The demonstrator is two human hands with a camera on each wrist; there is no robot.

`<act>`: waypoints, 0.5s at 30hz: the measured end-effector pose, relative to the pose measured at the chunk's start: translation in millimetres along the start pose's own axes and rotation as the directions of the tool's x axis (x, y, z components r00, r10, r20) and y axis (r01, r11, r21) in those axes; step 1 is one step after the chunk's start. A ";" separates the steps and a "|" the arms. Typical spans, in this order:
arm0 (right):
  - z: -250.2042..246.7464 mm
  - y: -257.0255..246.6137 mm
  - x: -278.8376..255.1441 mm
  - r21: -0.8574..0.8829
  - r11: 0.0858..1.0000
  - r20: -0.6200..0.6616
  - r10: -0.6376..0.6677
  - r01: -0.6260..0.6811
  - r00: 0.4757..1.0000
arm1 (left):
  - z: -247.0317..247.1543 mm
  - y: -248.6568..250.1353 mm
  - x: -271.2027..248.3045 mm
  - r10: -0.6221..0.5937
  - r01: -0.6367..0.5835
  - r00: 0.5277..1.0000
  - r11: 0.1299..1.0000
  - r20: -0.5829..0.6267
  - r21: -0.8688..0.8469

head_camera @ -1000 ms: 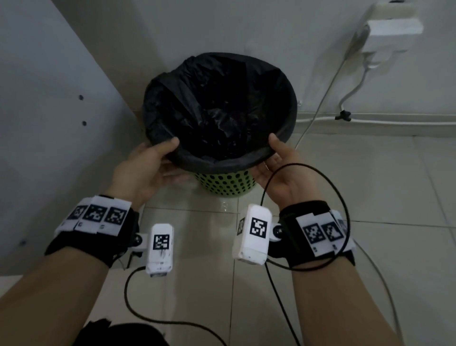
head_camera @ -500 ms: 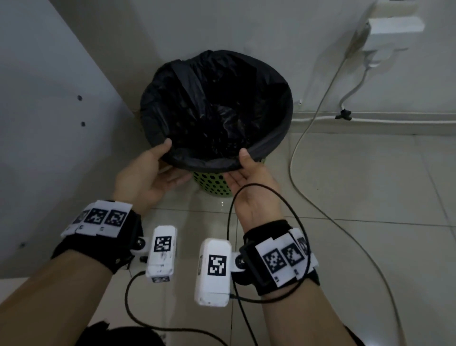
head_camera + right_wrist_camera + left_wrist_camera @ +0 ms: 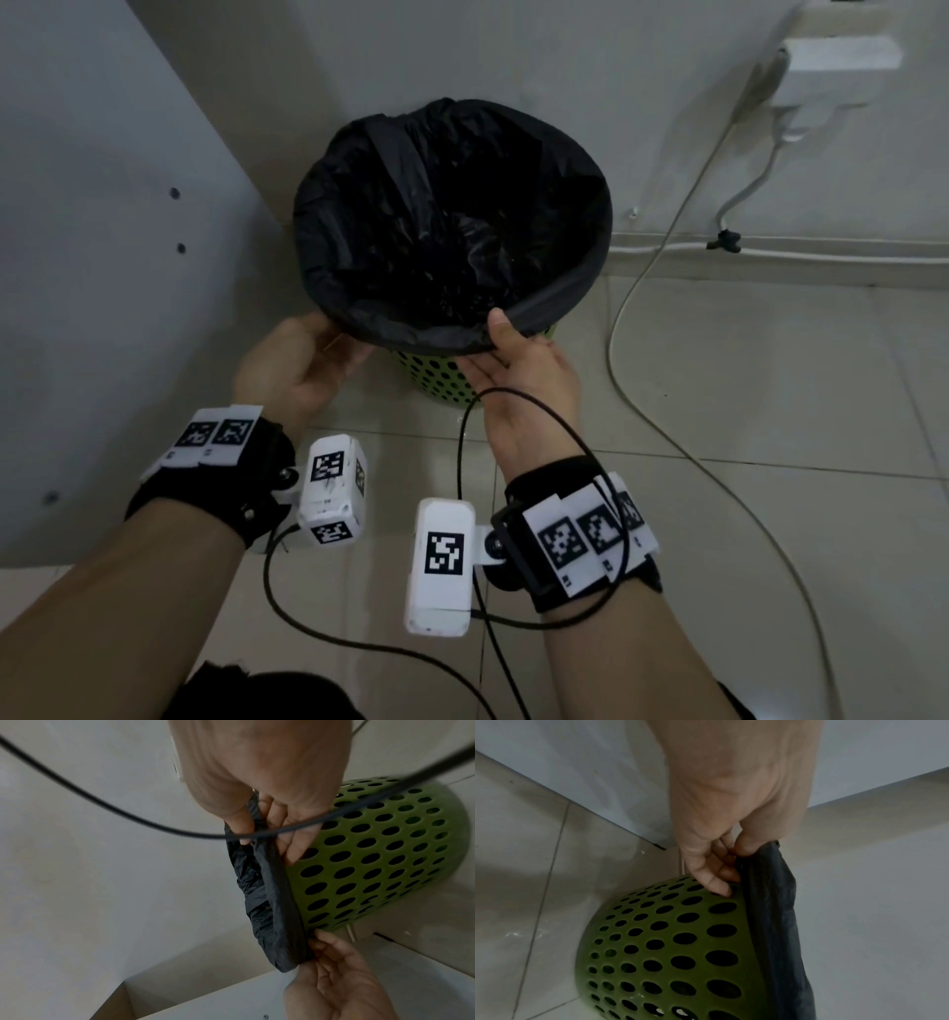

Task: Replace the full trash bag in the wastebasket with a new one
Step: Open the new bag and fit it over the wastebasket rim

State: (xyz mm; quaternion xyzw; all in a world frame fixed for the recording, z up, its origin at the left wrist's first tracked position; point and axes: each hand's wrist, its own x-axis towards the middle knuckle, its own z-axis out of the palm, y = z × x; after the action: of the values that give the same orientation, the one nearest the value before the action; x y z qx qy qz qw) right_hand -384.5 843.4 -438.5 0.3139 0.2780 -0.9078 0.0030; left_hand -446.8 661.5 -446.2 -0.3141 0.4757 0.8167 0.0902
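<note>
A green perforated wastebasket (image 3: 436, 377) stands on the floor in a corner, lined with a black trash bag (image 3: 452, 216) folded over its rim. My left hand (image 3: 298, 360) is at the near-left rim. In the left wrist view that hand (image 3: 734, 862) pinches the bag's folded hem (image 3: 775, 902) against the basket wall (image 3: 670, 943). My right hand (image 3: 518, 365) is at the near-right rim, thumb on top. In the right wrist view it (image 3: 264, 839) pinches the bag edge (image 3: 277, 892), thumb over it and fingers under against the basket (image 3: 372, 862). What lies inside the bag stays dark.
A grey cabinet panel (image 3: 102, 257) stands close on the left and a wall runs behind. A white cable (image 3: 631, 308) trails over the tiled floor (image 3: 770, 411) on the right, below a white wall unit (image 3: 842, 61). A black wrist cable (image 3: 102, 801) loops past my right hand.
My right hand has slid leftward along the near rim, from the right side toward the front. The left hand has stayed at the near-left rim.
</note>
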 end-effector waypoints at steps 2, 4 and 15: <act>1.1 0.4 -0.4 -0.008 1.000 -0.015 -0.012 0.012 1.000 | 3.0 0.6 1.7 0.019 -0.019 1.000 0.999 0.005 0.042; 3.0 0.7 -1.3 -0.015 1.000 -0.044 -0.018 0.018 0.999 | 3.8 1.4 1.3 0.038 -0.038 0.999 0.995 -0.001 0.093; -2.7 -8.6 3.1 -0.175 0.980 -0.023 0.090 -0.093 0.996 | -6.2 11.9 1.8 0.183 -0.199 0.980 0.945 0.083 0.260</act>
State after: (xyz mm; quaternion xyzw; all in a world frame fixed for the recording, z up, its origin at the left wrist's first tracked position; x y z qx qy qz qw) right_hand -387.1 852.6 -437.7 0.3318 0.3426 -0.8761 0.0702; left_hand -450.9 649.8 -440.9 -0.2276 0.6067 0.7588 0.0658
